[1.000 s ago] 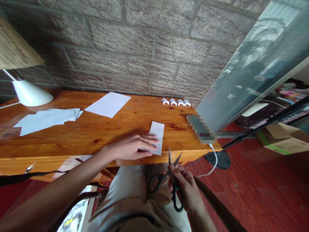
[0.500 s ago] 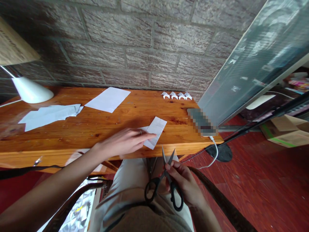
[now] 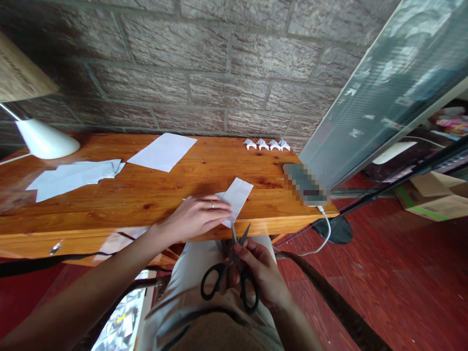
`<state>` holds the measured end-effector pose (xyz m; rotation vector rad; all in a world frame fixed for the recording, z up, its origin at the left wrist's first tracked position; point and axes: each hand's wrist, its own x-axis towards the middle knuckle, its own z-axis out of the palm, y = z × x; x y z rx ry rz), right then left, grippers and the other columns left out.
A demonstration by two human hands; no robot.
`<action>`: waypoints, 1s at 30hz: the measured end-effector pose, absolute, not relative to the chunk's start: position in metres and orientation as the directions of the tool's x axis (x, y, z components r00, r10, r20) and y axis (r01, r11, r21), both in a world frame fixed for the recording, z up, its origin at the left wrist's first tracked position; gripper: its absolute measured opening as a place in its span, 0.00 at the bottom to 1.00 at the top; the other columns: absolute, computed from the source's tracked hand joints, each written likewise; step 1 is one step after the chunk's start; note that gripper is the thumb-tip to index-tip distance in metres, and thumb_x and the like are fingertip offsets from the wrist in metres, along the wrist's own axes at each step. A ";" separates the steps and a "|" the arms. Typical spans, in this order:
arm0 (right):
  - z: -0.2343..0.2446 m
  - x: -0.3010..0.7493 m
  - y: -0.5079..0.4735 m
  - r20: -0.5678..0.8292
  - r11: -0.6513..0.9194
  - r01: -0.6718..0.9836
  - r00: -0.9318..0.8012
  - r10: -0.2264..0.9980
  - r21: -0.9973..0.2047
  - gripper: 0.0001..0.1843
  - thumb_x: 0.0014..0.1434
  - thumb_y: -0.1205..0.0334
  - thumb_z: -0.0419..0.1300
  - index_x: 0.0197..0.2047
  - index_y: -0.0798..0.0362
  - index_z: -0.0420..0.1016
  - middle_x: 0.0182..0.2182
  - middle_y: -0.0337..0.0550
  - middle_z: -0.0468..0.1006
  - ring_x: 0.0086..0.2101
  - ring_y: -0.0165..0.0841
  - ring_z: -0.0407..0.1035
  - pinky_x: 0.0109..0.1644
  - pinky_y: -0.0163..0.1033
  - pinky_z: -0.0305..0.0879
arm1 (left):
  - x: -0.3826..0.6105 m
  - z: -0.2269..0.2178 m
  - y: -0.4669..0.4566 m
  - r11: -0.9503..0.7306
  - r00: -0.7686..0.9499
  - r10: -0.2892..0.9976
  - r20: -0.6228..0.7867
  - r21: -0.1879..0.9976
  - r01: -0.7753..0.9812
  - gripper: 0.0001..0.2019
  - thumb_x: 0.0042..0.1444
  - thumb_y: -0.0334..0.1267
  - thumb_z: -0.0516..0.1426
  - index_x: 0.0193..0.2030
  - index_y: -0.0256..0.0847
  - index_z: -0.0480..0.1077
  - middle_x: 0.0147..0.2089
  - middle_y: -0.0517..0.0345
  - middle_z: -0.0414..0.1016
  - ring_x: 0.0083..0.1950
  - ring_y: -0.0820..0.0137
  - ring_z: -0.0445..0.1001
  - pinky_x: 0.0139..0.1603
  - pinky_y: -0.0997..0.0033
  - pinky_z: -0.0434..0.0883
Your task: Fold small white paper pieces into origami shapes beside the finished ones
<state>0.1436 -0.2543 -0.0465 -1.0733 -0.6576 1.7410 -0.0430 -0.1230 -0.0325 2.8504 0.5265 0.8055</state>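
Grey brick-patterned wall [image 3: 157, 83] fills the upper frame; near centre, a white paper strip [image 3: 239, 193] lies on the wooden desk [image 3: 212, 168] under the left hand [image 3: 197, 214], whose fingers rest extended rather than pinching. Just below, the right hand [image 3: 261, 268] grips scissors [image 3: 239, 268] near the pivot, blades parted, seemingly being lined up with the strip, which calls for keeping it steady. Folded paper pieces [image 3: 262, 145] stand upper right of centre, a lamp [image 3: 47, 139] at left.

1. From here I have my left arm [image 3: 109, 279] stretched forward, left hand [image 3: 197, 214] palm down, fingers extended.
2. My right hand [image 3: 262, 268] sits nearer the body, thumb and fingers bent, gripping.
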 end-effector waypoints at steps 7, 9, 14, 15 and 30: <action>-0.048 0.134 -0.245 -0.337 -0.352 -0.424 -0.113 0.935 -0.834 0.19 0.51 0.47 0.67 0.31 0.56 0.70 0.21 0.38 0.75 0.17 0.25 0.67 0.20 0.28 0.59 | -0.043 -0.025 -0.129 -0.916 0.820 0.389 0.420 0.268 0.298 0.16 0.60 0.37 0.57 0.55 0.44 0.72 0.61 0.53 0.70 0.64 0.65 0.66 0.64 0.61 0.67; -0.050 0.131 -0.243 -0.321 -0.332 -0.409 -0.097 0.942 -0.850 0.19 0.52 0.47 0.66 0.31 0.56 0.71 0.20 0.37 0.74 0.17 0.26 0.66 0.20 0.29 0.58 | -0.043 -0.025 -0.131 -0.918 0.824 0.386 0.414 0.263 0.298 0.20 0.59 0.39 0.58 0.59 0.43 0.69 0.62 0.52 0.69 0.65 0.64 0.64 0.65 0.60 0.66; -0.053 0.125 -0.242 -0.302 -0.268 -0.407 0.021 0.953 -0.873 0.20 0.52 0.46 0.66 0.28 0.55 0.69 0.20 0.36 0.74 0.17 0.26 0.66 0.21 0.30 0.59 | -0.046 -0.030 -0.132 -0.935 0.828 0.355 0.434 0.188 0.302 0.20 0.61 0.35 0.56 0.60 0.44 0.67 0.63 0.53 0.68 0.67 0.64 0.62 0.66 0.59 0.65; -0.053 0.124 -0.241 -0.303 -0.264 -0.411 0.031 0.953 -0.873 0.20 0.52 0.46 0.66 0.28 0.55 0.69 0.20 0.36 0.74 0.17 0.26 0.66 0.21 0.30 0.59 | -0.046 -0.030 -0.132 -0.934 0.829 0.356 0.432 0.182 0.306 0.20 0.61 0.35 0.56 0.60 0.44 0.67 0.63 0.53 0.68 0.67 0.64 0.62 0.66 0.60 0.65; -0.061 0.126 -0.241 -0.296 -0.241 -0.396 0.084 0.951 -0.886 0.21 0.53 0.45 0.64 0.28 0.55 0.67 0.19 0.35 0.71 0.17 0.25 0.64 0.22 0.31 0.57 | -0.045 -0.030 -0.130 -0.937 0.819 0.348 0.456 0.195 0.290 0.21 0.61 0.35 0.56 0.61 0.44 0.67 0.62 0.53 0.70 0.65 0.64 0.64 0.68 0.57 0.63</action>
